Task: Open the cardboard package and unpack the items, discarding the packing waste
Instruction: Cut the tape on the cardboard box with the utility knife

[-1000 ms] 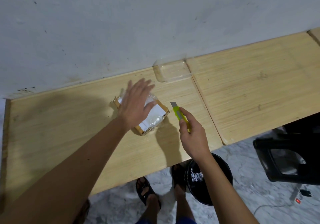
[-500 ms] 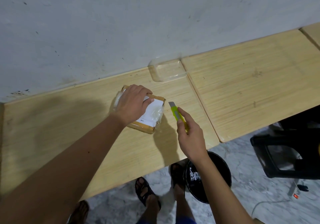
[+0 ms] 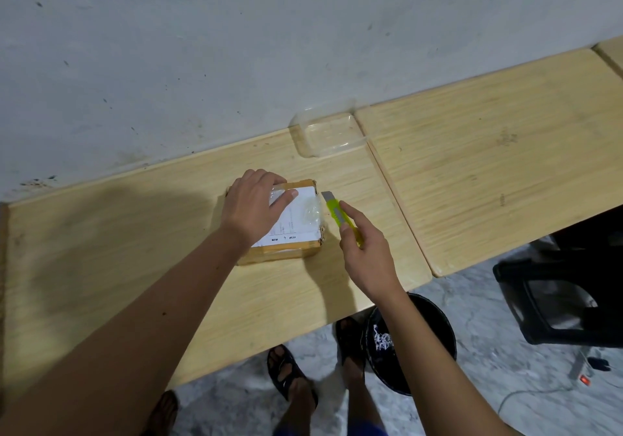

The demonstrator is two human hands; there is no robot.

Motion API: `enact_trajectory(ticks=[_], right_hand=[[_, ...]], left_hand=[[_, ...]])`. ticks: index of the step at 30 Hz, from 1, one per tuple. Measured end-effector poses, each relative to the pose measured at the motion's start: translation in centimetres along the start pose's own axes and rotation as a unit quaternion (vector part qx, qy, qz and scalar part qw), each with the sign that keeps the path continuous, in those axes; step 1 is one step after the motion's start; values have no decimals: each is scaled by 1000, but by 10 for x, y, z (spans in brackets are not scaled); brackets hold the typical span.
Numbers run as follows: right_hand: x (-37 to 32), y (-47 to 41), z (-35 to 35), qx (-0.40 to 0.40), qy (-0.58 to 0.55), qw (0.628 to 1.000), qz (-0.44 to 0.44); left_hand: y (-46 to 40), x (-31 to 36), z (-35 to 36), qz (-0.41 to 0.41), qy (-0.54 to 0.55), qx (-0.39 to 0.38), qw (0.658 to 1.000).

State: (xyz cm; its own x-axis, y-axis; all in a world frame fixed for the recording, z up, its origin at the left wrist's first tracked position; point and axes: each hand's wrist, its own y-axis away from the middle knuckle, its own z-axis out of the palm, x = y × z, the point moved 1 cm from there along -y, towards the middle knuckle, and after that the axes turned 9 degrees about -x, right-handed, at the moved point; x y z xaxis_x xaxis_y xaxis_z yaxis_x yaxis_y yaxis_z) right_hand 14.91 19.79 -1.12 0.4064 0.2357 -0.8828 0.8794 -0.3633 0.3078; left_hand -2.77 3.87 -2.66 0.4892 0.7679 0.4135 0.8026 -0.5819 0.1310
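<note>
A small cardboard package [image 3: 296, 230] with a white label and clear tape lies flat on the wooden table [image 3: 101, 267]. My left hand [image 3: 253, 206] rests on top of it, fingers curled over its far left part, holding it down. My right hand [image 3: 365, 253] grips a yellow-green utility knife [image 3: 338, 214]. The knife's grey tip sits just off the package's right edge, near the far corner.
A clear plastic tray [image 3: 328, 133] stands by the wall behind the package. A black bin [image 3: 414, 334] with white scraps sits on the floor under the table edge, beside my sandalled feet. A black stool [image 3: 566, 297] is at the right. A second tabletop [image 3: 505, 165] adjoins on the right.
My left hand came down onto the package and turned it square to the table edge. My right hand brought the knife closer to the package's right side.
</note>
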Motion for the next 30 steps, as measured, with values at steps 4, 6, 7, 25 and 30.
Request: enact_trajectory(ticks=[4,6,7,25,30], right_hand=[[0,-3,0,-8,-4,1000,-9],[1,-5,1,-8,-6,1000,-10],[1,-5,1,-7,-8,1000,-10],[-11,10,-23,-69,80,994,-28],[-6,25,-29,-105,124,986,-45]], left_hand=[[3,1,2,-3,42,8,999],[4,1,2,-5,51,14,999],[3,1,2,-5,54,14,998],[3,5,6,-30,71,39,996],[4,7,4,-30,69,39,996]])
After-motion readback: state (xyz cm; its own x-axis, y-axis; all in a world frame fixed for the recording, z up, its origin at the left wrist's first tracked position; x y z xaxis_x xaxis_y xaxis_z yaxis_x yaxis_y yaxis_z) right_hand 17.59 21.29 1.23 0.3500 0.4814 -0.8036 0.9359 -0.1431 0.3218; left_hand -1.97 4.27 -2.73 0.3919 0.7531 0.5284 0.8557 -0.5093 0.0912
